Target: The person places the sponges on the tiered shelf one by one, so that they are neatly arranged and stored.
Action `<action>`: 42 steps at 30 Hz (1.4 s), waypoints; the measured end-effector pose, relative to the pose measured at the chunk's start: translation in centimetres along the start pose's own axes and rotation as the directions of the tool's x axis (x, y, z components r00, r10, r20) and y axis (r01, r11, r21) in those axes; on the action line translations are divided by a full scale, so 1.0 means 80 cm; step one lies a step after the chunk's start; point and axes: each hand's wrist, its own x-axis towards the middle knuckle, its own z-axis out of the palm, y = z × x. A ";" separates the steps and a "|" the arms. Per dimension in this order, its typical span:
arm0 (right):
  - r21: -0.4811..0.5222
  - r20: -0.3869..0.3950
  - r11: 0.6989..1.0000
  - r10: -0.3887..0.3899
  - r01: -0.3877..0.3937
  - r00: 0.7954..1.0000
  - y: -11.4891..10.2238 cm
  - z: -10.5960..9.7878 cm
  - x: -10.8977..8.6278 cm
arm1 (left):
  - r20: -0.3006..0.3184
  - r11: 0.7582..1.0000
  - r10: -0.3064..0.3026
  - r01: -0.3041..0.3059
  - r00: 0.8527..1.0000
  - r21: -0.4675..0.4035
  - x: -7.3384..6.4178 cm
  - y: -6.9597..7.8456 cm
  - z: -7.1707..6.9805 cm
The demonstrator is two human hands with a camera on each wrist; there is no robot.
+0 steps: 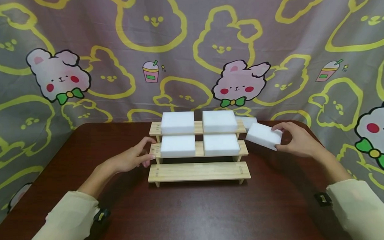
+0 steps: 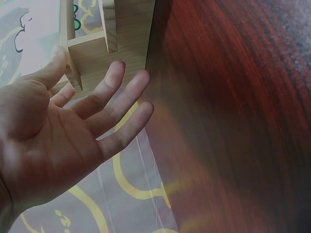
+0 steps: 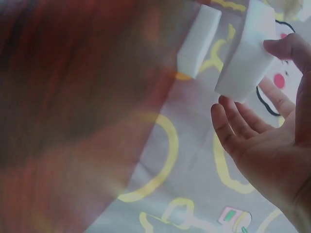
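A three-tier wooden stand (image 1: 199, 172) sits on the table, with two white foam blocks on its top tier and two on its middle tier. My left hand (image 1: 133, 158) is at the stand's left side. Its thumb and index finger grip the end of the middle tier, while the other fingers (image 2: 127, 92) spread loosely below. My right hand (image 1: 295, 141) pinches another white foam block (image 1: 264, 135) by its right end, held tilted to the right of the stand. Thumb on one face, the fingers support the block (image 3: 249, 53) from the other side.
Behind the held block, one more white foam block (image 1: 247, 121) lies on the dark brown table (image 1: 195, 215) near its back edge. The bottom tier shows bare wood. A patterned curtain (image 1: 177, 64) with rabbit faces hangs right behind the table.
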 end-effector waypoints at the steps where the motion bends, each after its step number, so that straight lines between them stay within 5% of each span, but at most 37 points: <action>1: 0.001 -0.004 1.000 -0.006 0.006 1.000 0.000 -0.004 -0.001 | 0.000 1.000 0.001 -0.001 1.000 -0.001 0.000 0.000 0.000; 19: 0.098 0.065 0.995 -0.024 0.017 0.998 -0.025 -0.066 -0.023 | 0.002 0.999 -0.019 0.019 1.000 0.034 0.001 -0.003 -0.003; 30: 0.107 0.088 0.985 -0.144 0.134 0.986 -0.047 -0.075 -0.030 | 0.001 0.998 -0.030 0.030 1.000 0.051 0.000 -0.004 -0.003; 42: 0.239 0.081 0.940 -0.269 0.243 0.960 -0.082 -0.074 -0.030 | 0.000 0.998 -0.040 0.040 0.999 0.050 0.000 -0.003 -0.002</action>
